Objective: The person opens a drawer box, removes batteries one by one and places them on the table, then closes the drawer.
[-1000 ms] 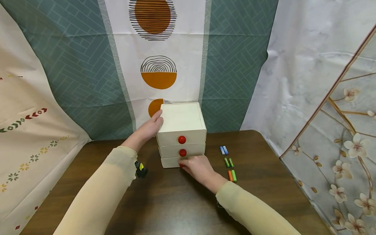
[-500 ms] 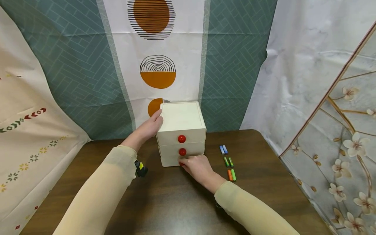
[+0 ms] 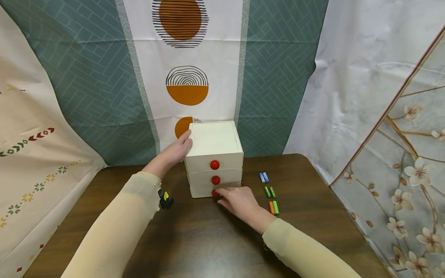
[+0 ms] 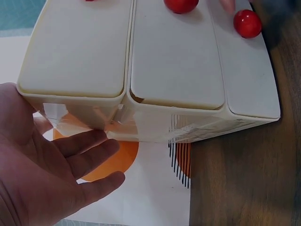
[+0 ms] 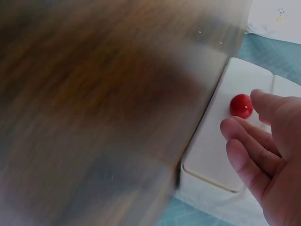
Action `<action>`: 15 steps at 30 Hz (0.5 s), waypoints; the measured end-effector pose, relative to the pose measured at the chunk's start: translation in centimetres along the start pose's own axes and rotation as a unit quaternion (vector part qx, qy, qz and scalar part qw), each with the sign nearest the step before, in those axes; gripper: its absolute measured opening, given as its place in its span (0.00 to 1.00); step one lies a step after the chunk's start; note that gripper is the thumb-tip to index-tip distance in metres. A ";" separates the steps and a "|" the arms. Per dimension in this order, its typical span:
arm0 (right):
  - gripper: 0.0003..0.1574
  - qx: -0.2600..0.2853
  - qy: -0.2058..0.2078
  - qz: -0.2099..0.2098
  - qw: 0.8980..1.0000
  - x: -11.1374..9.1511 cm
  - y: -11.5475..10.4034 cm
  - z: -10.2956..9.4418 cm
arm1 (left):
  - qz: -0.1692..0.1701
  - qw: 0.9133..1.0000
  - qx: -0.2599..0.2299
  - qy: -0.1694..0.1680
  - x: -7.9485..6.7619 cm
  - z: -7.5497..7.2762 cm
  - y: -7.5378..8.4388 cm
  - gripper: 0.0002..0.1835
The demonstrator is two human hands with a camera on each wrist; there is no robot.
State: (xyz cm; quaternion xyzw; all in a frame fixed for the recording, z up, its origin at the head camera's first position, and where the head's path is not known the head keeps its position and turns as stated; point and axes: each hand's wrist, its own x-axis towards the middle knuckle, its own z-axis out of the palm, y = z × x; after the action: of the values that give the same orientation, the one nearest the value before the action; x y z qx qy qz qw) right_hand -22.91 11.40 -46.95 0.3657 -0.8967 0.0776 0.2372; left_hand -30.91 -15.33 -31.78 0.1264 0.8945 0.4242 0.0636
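A white three-drawer cabinet (image 3: pixel 216 137) stands at the back of the table, its red-knobbed drawers pushed in. My left hand (image 3: pixel 175 151) rests against its upper left side. In the left wrist view, the fingers (image 4: pixel 96 157) of that hand extend along the side wall, loosely spread. My right hand (image 3: pixel 241 202) is in front of the bottom drawer (image 3: pixel 201 191), fingertips right at its red knob (image 3: pixel 214 193). The right wrist view shows the knob (image 5: pixel 241 106) uncovered, with the fingers (image 5: pixel 247 162) relaxed and not curled round it.
To the right of the cabinet, batteries lie in pairs on the brown table (image 3: pixel 194 239): blue ones (image 3: pixel 264 177), green ones (image 3: pixel 269 192), and an orange and green pair (image 3: pixel 273 207). Patterned cloths (image 3: pixel 278 77) hang behind and at both sides.
My right hand has let go of the bottom knob and shifted slightly right, so the knob shows more. My left hand stays on the cabinet's side.
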 end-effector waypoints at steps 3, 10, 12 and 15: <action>0.18 0.009 0.005 0.007 1.000 -0.5 0.3 -0.8 | 0.001 1.000 0.007 -0.001 0.0 -0.1 0.1 0.38; 0.22 -0.001 0.025 0.041 0.999 -1.9 0.9 -2.6 | 0.007 1.000 0.026 -0.001 -0.4 -0.2 -0.7 0.38; 0.24 -0.013 0.035 0.051 0.998 -2.3 1.0 -3.0 | 0.008 0.999 0.040 0.002 -0.6 -0.3 -1.0 0.39; 0.27 -0.021 0.048 0.066 0.996 -2.8 1.4 -3.6 | 0.009 0.998 0.068 0.010 -1.1 -0.4 -1.4 0.39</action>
State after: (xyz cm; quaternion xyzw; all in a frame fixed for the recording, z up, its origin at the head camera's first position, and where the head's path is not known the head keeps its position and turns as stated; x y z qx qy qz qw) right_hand -20.83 15.23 -45.08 0.2965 -0.9078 0.0914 0.2824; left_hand -30.19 -16.79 -32.60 0.1344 0.9208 0.3638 0.0419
